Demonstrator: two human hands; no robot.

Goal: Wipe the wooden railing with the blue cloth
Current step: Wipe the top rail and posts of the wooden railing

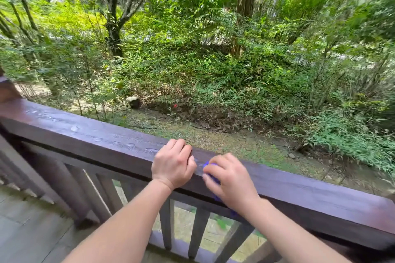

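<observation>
The blue cloth (214, 179) is being held bunched under the R hand (229, 181), on the top face of the wooden railing (85, 134) and spilling over its near edge. Only slivers of blue are showing btwn and below the fingers, so most of it is being hidden. It is being gripped w/ curled fingers and thumb, palm down. This is prob. so that pressure is being put straight through the wad into the wood, not just dragged across it.

The L hand (173, 164) is being rested just beside it on the left, apart from the cloth. Its fingers are being hooked over the far edge of the rail and closed on the wood, prob. as a brace while weight is being leaned onto the wiping arm.

Water droplets (74, 128) are being seen on the rail top to the left of the L hand, so that stretch is being judged as not yet wiped. The stretch to the right is looking drier, tho edge blur is making this uncertain. A pass toward the left is therefore prob. being called for, w/ the L hand being in the cloth's way.

Below the rail, balusters (198, 230) are being seen, w/ deck boards (25, 220) at lower left. Beyond, bare ground is being bordered by shrubs (192, 60) and a tree trunk (114, 34).
</observation>
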